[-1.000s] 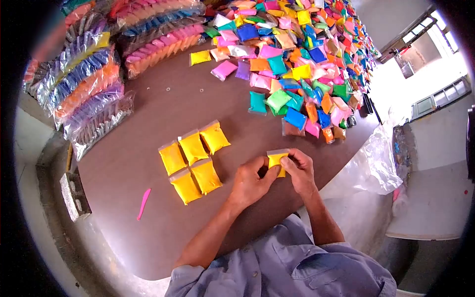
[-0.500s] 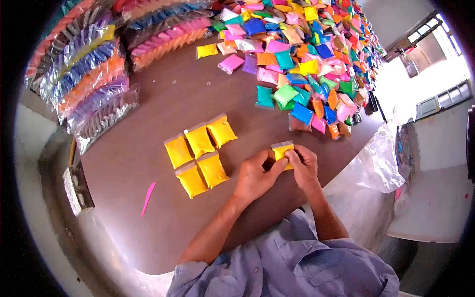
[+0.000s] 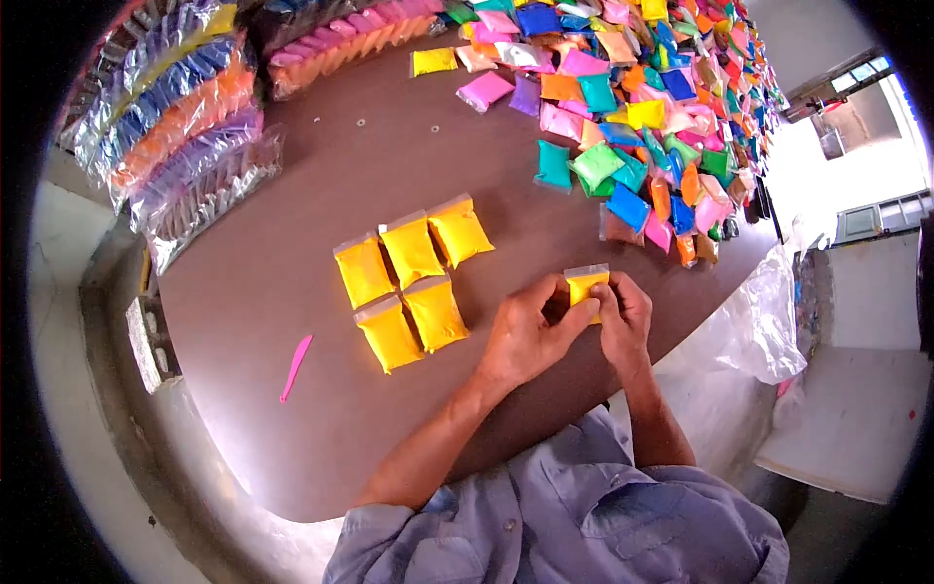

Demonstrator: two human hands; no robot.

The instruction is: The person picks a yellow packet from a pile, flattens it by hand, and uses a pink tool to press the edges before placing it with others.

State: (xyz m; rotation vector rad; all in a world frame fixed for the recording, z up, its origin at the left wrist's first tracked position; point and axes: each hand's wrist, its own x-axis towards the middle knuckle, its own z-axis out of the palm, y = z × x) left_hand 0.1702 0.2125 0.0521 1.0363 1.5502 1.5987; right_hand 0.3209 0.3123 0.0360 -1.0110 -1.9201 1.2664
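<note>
A small clear packet with yellow filling [image 3: 587, 282] is held upright between my two hands over the table's near right part. My left hand [image 3: 533, 331] grips its left side, thumb pressed on the front. On the right side, my right hand [image 3: 625, 316] pinches it with thumb and fingers. To the left of my hands, several yellow packets [image 3: 411, 249] lie on the brown table [image 3: 292, 253] in two rows, close together. Further left rests a thin pink plastic tool [image 3: 297, 368].
A big heap of packets in many colours [image 3: 642, 117] covers the back right. Bagged rows of packets [image 3: 185, 127] stand at the back left, with pink and orange rows [image 3: 355, 44] beside them. Clear plastic sheeting [image 3: 764, 321] hangs by the right edge.
The view has shifted, so the table items sit a little higher and mostly further right in the frame. Both hands still hold the yellow packet in nearly the same grip.
</note>
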